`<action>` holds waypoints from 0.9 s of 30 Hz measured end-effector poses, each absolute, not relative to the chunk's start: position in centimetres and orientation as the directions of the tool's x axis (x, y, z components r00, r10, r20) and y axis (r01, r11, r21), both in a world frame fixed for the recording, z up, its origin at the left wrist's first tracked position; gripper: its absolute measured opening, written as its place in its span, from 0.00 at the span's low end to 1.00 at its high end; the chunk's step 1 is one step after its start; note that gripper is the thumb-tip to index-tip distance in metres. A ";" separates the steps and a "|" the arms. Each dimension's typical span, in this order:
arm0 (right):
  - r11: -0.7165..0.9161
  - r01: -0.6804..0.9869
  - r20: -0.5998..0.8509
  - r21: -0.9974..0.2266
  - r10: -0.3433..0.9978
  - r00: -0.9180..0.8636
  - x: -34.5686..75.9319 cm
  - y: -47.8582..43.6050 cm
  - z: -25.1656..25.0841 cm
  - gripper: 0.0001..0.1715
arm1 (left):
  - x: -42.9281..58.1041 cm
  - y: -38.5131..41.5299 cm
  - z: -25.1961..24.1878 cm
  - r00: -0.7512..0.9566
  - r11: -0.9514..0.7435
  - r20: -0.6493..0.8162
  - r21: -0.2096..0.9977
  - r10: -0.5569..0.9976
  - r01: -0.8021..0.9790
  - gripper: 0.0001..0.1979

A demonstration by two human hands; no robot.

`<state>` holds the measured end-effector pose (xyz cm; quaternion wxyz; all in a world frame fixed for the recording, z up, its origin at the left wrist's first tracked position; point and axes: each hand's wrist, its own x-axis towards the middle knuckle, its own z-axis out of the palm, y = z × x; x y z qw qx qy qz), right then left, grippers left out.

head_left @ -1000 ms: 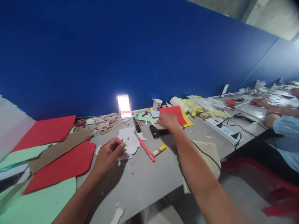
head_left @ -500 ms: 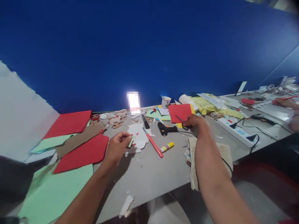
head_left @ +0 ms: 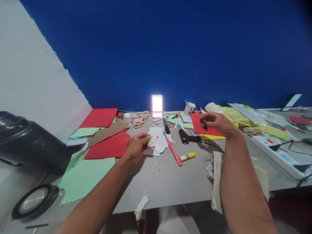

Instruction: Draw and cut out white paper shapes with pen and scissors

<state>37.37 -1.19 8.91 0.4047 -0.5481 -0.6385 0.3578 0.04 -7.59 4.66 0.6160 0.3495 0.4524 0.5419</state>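
My left hand (head_left: 138, 144) pinches a small light green paper piece (head_left: 150, 140), partly hidden by the fingers, at the left edge of a torn white paper sheet (head_left: 159, 136). Tiny red scraps lie on that sheet. Over the red card (head_left: 198, 123), my right hand (head_left: 218, 123) grips a pair of scissors (head_left: 197, 108) by the dark handles, blades pointing up. Between the hands lie a red-handled tool (head_left: 174, 150) with a thin grey end, a yellow glue stick (head_left: 187, 156), a black glue gun (head_left: 186, 136) and a black pen-like tool (head_left: 166, 126).
Red, green and brown card sheets (head_left: 108, 146) are stacked at the left. A patterned paper cup (head_left: 189, 109) and a glowing blurred screen (head_left: 157, 106) stand by the blue wall. Under my right forearm is a cloth (head_left: 216, 182); a white power strip (head_left: 275, 156) lies farther right.
The view has turned left, so things appear farther right. My right hand has tilted the scissors from pointing left to pointing up. The left hand still pinches the green paper.
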 end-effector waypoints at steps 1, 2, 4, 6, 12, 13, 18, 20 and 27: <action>0.197 0.288 0.165 -0.937 0.977 -0.133 35.3 -1.5 9.2 0.25 | 0.1 -7.7 4.9 0.055 0.177 -0.169 0.910 0.984 -0.376 0.18; 0.212 0.193 0.172 -0.958 0.964 -0.204 33.1 -1.8 9.3 0.25 | 0.2 -7.9 5.1 0.109 0.185 -0.154 0.901 0.982 -0.393 0.18; 0.179 0.070 0.143 -0.981 0.925 -0.351 28.5 -2.2 9.1 0.21 | 0.3 -8.4 5.6 0.194 0.180 -0.107 0.894 0.975 -0.411 0.16; 0.135 0.045 0.099 -0.990 0.880 -0.464 24.8 -2.6 8.4 0.17 | 0.5 -8.8 6.1 0.243 0.153 -0.052 0.894 0.969 -0.420 0.15; 0.070 0.177 -0.010 -0.982 0.909 -0.417 20.2 -3.4 6.2 0.08 | 0.7 -9.0 6.3 0.229 0.110 0.002 0.874 0.974 -0.474 0.15; 0.080 0.184 0.001 -0.980 0.918 -0.396 20.0 -3.5 6.0 0.08 | 0.6 -8.9 6.1 0.215 0.103 0.002 0.872 0.977 -0.479 0.15; 0.139 0.301 0.031 -0.943 0.940 -0.339 19.2 -4.1 6.3 0.05 | 0.4 -8.3 5.4 0.126 0.028 0.040 0.867 0.991 -0.498 0.15; 0.136 0.314 0.004 -0.940 0.922 -0.387 19.4 -4.2 6.6 0.06 | 0.4 -8.4 5.5 0.115 0.006 0.058 0.870 0.992 -0.493 0.15; -0.098 0.098 -0.137 -0.990 0.784 -0.605 20.0 -3.6 5.9 0.16 | 0.7 -9.1 6.5 0.108 0.019 0.037 0.878 0.993 -0.479 0.16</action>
